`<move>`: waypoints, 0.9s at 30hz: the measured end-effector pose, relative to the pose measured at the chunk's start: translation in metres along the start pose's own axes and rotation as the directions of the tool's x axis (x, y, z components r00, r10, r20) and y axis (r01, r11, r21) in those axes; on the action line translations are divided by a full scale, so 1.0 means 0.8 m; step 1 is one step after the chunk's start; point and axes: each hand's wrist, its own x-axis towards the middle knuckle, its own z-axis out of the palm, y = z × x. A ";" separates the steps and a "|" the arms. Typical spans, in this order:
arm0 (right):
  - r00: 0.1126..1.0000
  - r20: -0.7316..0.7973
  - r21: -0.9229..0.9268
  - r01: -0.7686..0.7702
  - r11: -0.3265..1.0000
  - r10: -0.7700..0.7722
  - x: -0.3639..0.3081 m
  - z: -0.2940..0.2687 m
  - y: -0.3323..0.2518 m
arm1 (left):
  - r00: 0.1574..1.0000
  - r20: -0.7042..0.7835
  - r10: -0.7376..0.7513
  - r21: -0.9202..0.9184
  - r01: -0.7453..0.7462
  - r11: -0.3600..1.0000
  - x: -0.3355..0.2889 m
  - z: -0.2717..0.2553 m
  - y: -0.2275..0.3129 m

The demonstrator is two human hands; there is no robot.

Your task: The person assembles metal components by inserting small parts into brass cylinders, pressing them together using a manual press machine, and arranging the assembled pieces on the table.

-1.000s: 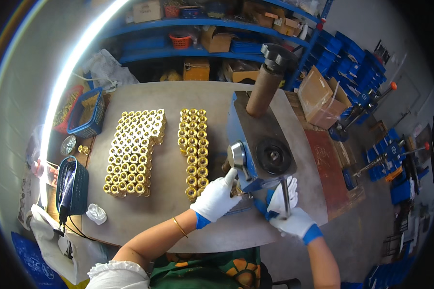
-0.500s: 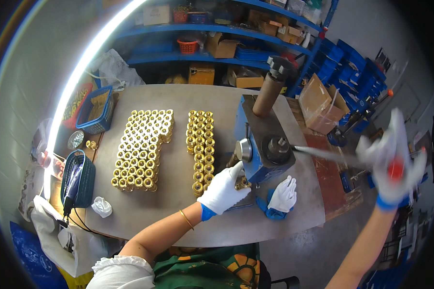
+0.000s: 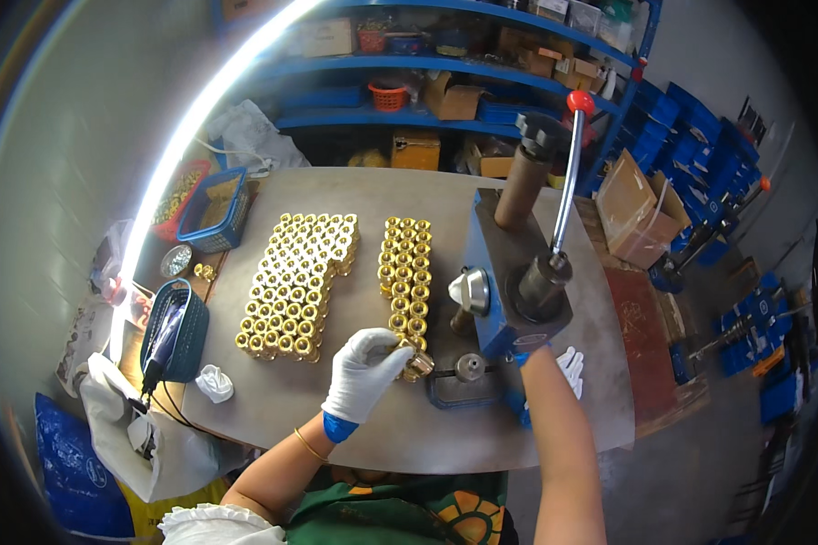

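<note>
My left hand [image 3: 365,371], in a white glove with a blue cuff, has its thumb and fingers closed round a brass fitting [image 3: 418,366] at the near end of the narrower block of brass fittings [image 3: 407,272]. My right forearm reaches up to the blue hand press [image 3: 504,304]. Only the blue cuff of my right hand [image 3: 529,355] shows; the press head hides its fingers. The press lever with its red knob [image 3: 580,103] stands raised. Below the press head, a round metal seat [image 3: 470,366] on the base shows no fitting on it.
A wider block of brass fittings [image 3: 291,286] stands to the left. Baskets [image 3: 211,236], a metal dish [image 3: 176,262] and a crumpled white cloth [image 3: 214,384] line the left edge. A spare white glove [image 3: 570,371] lies right of the press. Blue shelves [image 3: 336,64] rise behind.
My right hand has left the lever at the far right and moved in behind the press head. The lever has swung upright. My left hand moved left from the press, now holding a fitting.
</note>
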 end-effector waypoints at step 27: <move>0.918 -0.295 -0.348 -0.363 0.864 0.267 -0.345 0.090 -0.114 | 0.912 0.349 -0.218 -0.396 0.354 0.847 -0.077 0.050 -0.002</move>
